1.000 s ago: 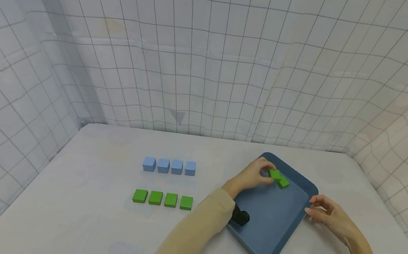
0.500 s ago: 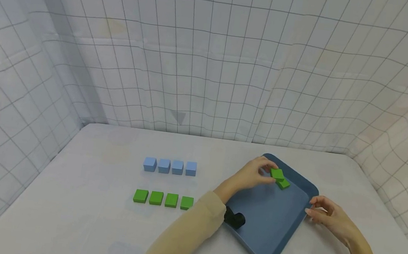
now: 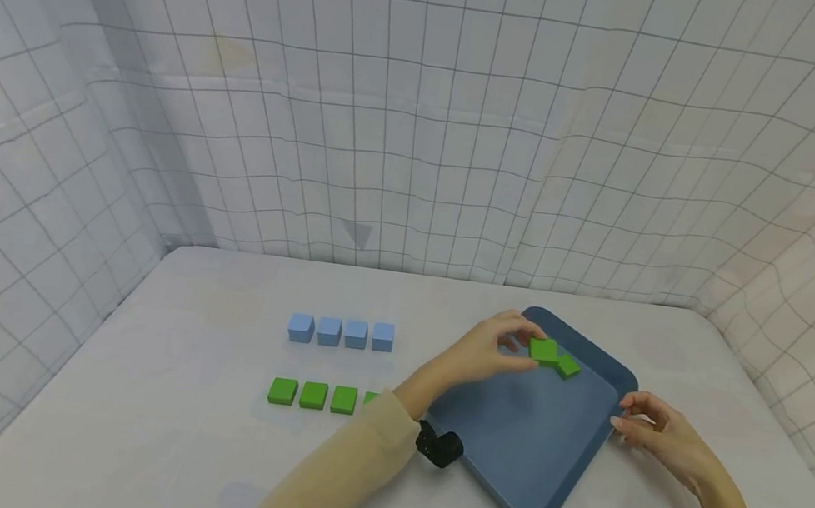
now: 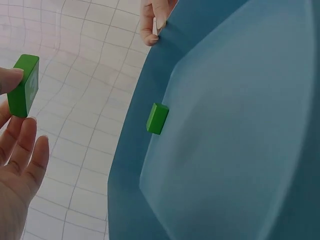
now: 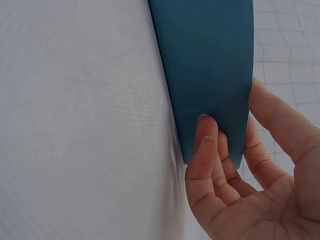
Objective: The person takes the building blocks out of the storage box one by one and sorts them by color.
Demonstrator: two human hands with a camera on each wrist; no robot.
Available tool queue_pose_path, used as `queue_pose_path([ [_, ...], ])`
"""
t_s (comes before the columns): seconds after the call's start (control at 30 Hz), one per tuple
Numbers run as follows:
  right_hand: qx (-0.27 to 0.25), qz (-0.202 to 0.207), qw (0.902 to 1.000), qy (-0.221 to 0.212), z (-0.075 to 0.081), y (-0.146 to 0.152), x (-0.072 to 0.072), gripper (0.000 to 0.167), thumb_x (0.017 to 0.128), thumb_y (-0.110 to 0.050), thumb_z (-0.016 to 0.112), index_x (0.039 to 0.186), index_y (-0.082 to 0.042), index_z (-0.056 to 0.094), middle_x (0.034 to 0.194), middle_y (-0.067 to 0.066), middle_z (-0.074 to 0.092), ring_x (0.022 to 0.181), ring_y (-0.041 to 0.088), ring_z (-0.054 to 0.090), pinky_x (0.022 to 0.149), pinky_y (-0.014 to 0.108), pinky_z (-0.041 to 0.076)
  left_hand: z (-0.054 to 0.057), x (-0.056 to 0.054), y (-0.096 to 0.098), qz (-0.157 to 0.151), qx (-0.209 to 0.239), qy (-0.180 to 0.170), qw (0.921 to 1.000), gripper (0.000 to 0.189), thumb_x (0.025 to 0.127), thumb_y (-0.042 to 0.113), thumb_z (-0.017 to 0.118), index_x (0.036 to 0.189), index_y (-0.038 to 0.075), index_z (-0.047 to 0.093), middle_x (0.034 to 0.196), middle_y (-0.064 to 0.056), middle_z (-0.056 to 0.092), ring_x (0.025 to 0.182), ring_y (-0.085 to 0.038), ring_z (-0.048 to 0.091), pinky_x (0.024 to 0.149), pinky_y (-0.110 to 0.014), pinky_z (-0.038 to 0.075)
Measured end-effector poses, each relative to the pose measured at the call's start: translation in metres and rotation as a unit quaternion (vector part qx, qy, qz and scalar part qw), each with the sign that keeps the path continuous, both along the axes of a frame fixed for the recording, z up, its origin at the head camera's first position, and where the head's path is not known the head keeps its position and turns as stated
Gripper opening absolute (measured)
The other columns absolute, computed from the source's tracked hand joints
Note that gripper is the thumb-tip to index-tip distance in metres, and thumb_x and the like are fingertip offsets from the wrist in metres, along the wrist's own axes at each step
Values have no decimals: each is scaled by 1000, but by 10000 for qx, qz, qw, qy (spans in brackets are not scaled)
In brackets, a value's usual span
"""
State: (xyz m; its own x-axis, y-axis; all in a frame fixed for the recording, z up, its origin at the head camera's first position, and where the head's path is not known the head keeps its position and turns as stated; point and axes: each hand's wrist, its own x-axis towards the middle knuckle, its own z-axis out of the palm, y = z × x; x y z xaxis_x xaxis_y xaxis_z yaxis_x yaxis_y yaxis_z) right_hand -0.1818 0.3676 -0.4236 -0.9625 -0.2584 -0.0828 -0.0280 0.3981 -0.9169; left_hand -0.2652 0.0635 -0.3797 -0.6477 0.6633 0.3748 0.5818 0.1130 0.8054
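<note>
My left hand (image 3: 490, 351) pinches a flat green block (image 3: 543, 352) between thumb and fingers over the far left part of a blue tray (image 3: 534, 470). In the left wrist view this block (image 4: 24, 86) shows a pale marking on one face. Another green block (image 3: 568, 367) lies in the tray, just right of the held one. My right hand (image 3: 666, 438) grips the tray's right edge. In the right wrist view its fingers (image 5: 202, 175) lie along the tray's outer wall (image 5: 210, 65), and the thumb is at the rim.
Left of the tray stands a row of several light blue cubes (image 3: 329, 331). Nearer me is a row of several green blocks (image 3: 313, 395), its right end partly hidden by my left sleeve (image 3: 346, 465). A white gridded curtain (image 3: 422, 122) hangs behind the white table (image 3: 135, 391).
My left hand, still pinching the green block, has shifted slightly left, and its forearm has swung left over the near green row. The right hand keeps its place at the tray.
</note>
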Motion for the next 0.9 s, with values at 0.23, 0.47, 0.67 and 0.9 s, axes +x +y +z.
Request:
queue_pose_path([
  [0.23, 35, 10, 10000, -1, 1, 0, 0, 25, 92, -10, 54, 108, 3, 41, 94, 3, 51, 75, 16, 55, 62, 29, 47, 4, 12, -28, -34, 32, 152, 9999, 36, 81, 6, 68, 115, 3, 57, 109, -8, 52, 98, -24, 52, 85, -30, 46],
  [0.47, -12, 20, 10000, 4, 0, 0, 0, 21, 93, -8, 51, 108, 3, 41, 93, 1, 51, 74, 15, 54, 63, 28, 47, -9, 15, -58, 10, 97, 232, 9997, 35, 80, 5, 69, 114, 4, 58, 111, -8, 52, 96, -30, 52, 83, -39, 47],
  [0.67, -69, 50, 10000, -16, 0, -1, 0, 19, 93, -3, 50, 108, 2, 41, 95, -4, 49, 73, 15, 54, 63, 28, 47, -16, 20, -90, 184, 100, 249, 9995, 36, 81, 5, 68, 116, 5, 58, 112, -7, 53, 96, -29, 52, 84, -39, 46],
  [0.9, -32, 63, 10000, 3, 0, 0, 0, 21, 92, -4, 51, 108, 3, 40, 96, -3, 48, 74, 16, 53, 63, 28, 47, -21, 24, -128, 389, 97, 185, 9990, 36, 81, 3, 67, 115, 6, 57, 111, -6, 52, 99, -16, 50, 84, -44, 45],
])
